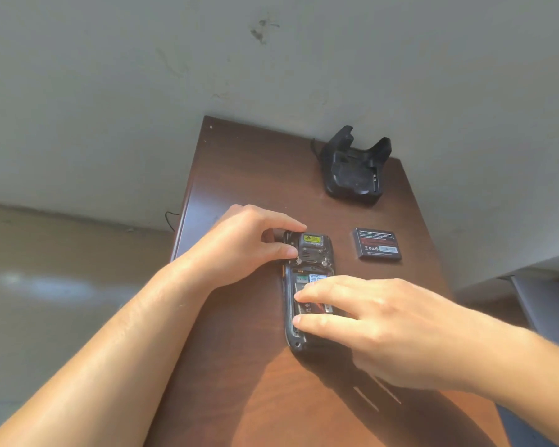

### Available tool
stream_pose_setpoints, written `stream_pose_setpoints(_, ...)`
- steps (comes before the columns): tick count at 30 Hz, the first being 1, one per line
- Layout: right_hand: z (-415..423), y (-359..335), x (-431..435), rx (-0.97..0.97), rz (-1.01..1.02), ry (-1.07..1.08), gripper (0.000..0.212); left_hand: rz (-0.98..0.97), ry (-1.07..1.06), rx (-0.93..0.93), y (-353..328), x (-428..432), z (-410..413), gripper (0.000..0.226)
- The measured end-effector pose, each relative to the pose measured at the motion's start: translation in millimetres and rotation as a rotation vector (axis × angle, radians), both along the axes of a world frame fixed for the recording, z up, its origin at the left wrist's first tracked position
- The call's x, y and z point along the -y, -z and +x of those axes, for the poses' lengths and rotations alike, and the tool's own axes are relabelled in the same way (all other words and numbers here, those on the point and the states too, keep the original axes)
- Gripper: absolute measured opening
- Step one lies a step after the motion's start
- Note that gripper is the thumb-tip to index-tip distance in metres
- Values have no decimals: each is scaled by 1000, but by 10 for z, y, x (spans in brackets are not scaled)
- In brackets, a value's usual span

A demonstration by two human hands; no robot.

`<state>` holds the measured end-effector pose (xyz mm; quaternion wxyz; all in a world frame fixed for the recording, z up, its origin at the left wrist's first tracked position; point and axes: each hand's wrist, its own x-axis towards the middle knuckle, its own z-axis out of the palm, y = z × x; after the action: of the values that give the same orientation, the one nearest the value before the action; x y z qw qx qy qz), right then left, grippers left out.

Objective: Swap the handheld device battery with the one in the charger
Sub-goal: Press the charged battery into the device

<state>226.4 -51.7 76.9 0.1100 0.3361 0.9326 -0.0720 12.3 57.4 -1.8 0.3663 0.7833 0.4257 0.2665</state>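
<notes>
A black handheld device point(307, 253) lies face down on the brown table point(239, 175) with its back cover off. A battery point(313, 306) sits in its open compartment, partly hidden by my fingers. My left hand point(246, 243) grips the device's top left end with thumb and fingers. My right hand point(378, 321) rests its fingertips on the battery in the compartment. A second black battery point(377, 244) lies loose on the table to the right of the device. The black charger cradle point(354, 169) stands at the back right with its slot empty.
The table is narrow, with its left edge close to the device and a wall right behind the cradle. A thin cable point(170, 219) hangs down past the left edge. A flat dark part with pale strips point(373, 393) lies under my right wrist.
</notes>
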Motion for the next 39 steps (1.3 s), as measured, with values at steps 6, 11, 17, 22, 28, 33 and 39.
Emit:
stream_pose_setpoints(6, 41, 159, 114, -159, -3, 195, 43, 17, 7, 0, -17, 13, 6, 36)
stream_pose_setpoints(11, 67, 272, 13, -314, 2, 320, 32, 8, 19, -14, -26, -12, 4, 36)
stream_pose_setpoints(17, 99, 387, -44, -421, 20, 440, 37, -2, 42, -24, 11, -23, -4, 36)
stream_pose_setpoints(22, 104, 421, 10, -435, 59, 487, 46, 11, 46, -23, 7, -23, 1, 36)
stream_pose_setpoints(28, 68, 384, 4, -303, 137, 532, 64, 20, 38, -7, -4, -8, 7, 36)
stream_pose_setpoints(33, 51, 358, 23, -261, 125, 575, 72, 5, 39, -8, -49, -20, 39, 34)
stream_pose_setpoints(39, 470, 321, 116, -993, 74, 1017, 40, -21, 23, -11, -25, -21, 16, 33)
